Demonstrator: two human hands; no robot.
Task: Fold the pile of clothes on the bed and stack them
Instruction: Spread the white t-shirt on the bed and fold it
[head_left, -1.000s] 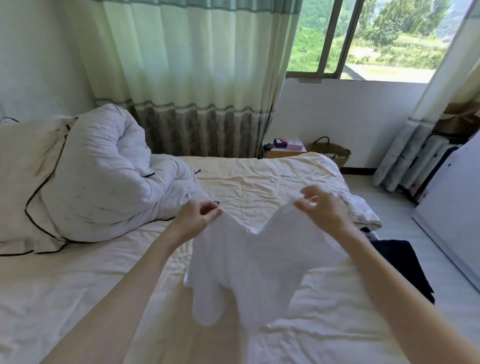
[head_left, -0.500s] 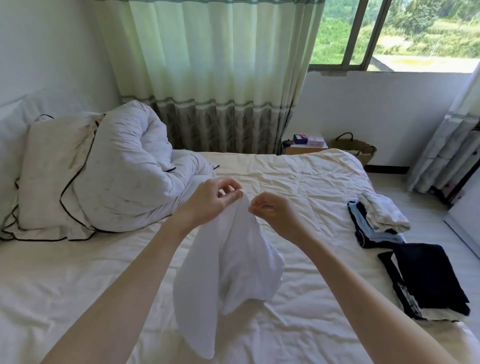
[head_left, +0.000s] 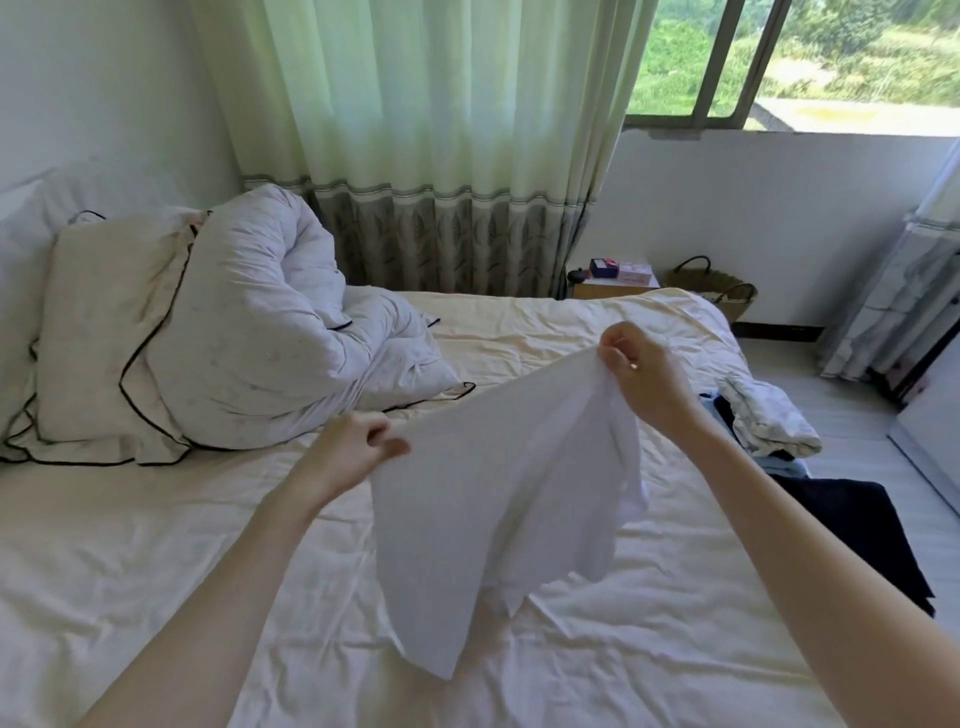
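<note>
A white garment (head_left: 488, 499) hangs in the air above the cream bed sheet (head_left: 156, 545), stretched between both hands. My left hand (head_left: 353, 452) pinches its left top corner. My right hand (head_left: 644, 374) pinches the right top corner, held higher and further away. The garment's lower end droops to a point close to the sheet. On the bed's right edge lie folded clothes: a pale patterned piece (head_left: 769, 421) on top of blue ones, and a dark navy garment (head_left: 857, 530) nearer to me.
A bunched white duvet (head_left: 270, 332) and a black-piped pillow (head_left: 98, 332) fill the bed's left end. Green curtains (head_left: 426, 140) hang behind. A small bedside table (head_left: 618, 283) and a woven basket (head_left: 722, 293) stand by the far wall under the window.
My hands were close together at the garment's top; they have now drawn apart, the right hand going up and right, spreading the white garment wide.
</note>
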